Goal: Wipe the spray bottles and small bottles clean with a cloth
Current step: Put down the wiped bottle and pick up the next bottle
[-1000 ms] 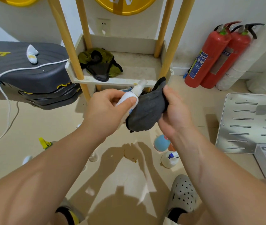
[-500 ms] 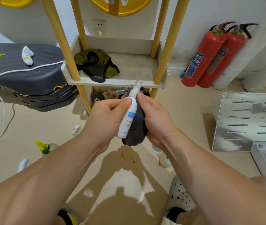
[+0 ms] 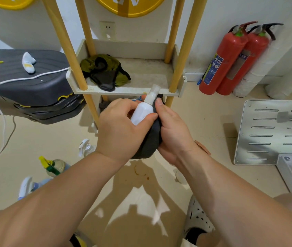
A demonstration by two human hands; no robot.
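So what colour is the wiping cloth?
Dark grey; the cloth against the spray bottle shows best in head view.

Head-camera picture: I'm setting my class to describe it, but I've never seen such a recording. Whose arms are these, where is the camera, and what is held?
No machine: a person wears one camera on the head, looking down at their own bare arms. The left hand grips a white spray bottle; the right hand wraps a dark cloth round its lower part. More spray bottles are on the floor at the left. Behind stands a shelf rack holding crumpled fabric, with two red fire extinguishers by the wall.
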